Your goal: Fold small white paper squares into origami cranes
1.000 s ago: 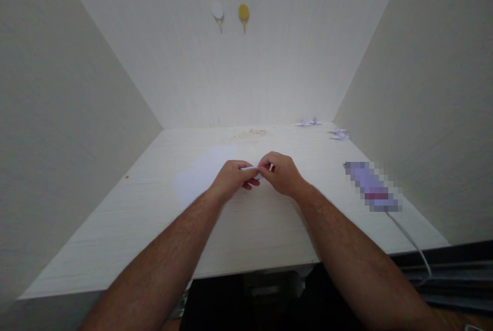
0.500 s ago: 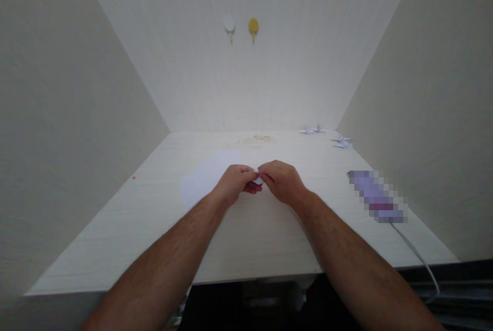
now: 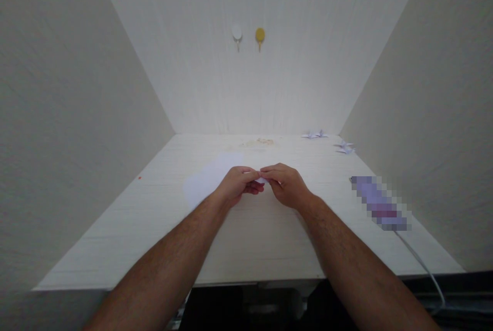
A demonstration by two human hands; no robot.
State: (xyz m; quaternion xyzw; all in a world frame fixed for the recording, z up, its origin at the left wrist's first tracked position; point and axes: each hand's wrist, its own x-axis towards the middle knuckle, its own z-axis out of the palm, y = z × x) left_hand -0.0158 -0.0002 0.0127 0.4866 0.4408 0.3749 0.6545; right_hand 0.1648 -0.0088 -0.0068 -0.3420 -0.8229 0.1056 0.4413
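Between my hands, above the middle of the table, is a small folded piece of white paper (image 3: pixel 262 180). My left hand (image 3: pixel 242 183) pinches it from the left, thumb on top and the other fingers curled below. From the right, my right hand (image 3: pixel 285 183) grips its other side between thumb and fingertips. Most of the paper is hidden by the fingers, so its folded shape cannot be made out. Behind my left hand a white paper sheet (image 3: pixel 206 177) lies flat on the table.
Several folded paper cranes (image 3: pixel 344 148) sit at the far right of the white table (image 3: pixel 254 249). A blurred-out flat device (image 3: pixel 379 202) with a cable (image 3: pixel 419 259) lies at the right. Walls enclose three sides; a white hook (image 3: pixel 236 33) and yellow hook (image 3: pixel 260 35) hang on the back one.
The whole view has shifted slightly, with the scene lower and a little to the right. Both hands keep hold of the folded paper; my right fingers have moved slightly around its edge.
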